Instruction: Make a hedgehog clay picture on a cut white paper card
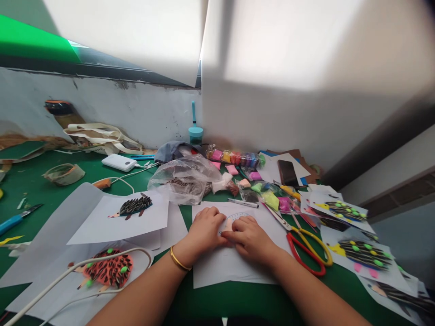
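Note:
On a white sheet of paper [217,267] my two hands meet over a small piece of peach modelling clay [229,223]. My left hand [206,228], a gold bangle at its wrist, curls its fingers against the clay's left side. From the right, my right hand [250,237] presses bent fingers onto the clay, tips meeting those of the left. Most of the clay is hidden under the fingers. A drawn dotted outline [238,215] shows just beyond them. Behind the hands a marker pen [242,203] lies across the sheet's far edge.
Red-and-yellow scissors [306,242] lie open at the right, beside seed-covered hedgehog pictures [365,254]. Another hedgehog picture [136,206] and a white cable [68,267] are at left. Behind are a plastic bag of seeds [185,181], clay packets [271,200] and a phone [287,173].

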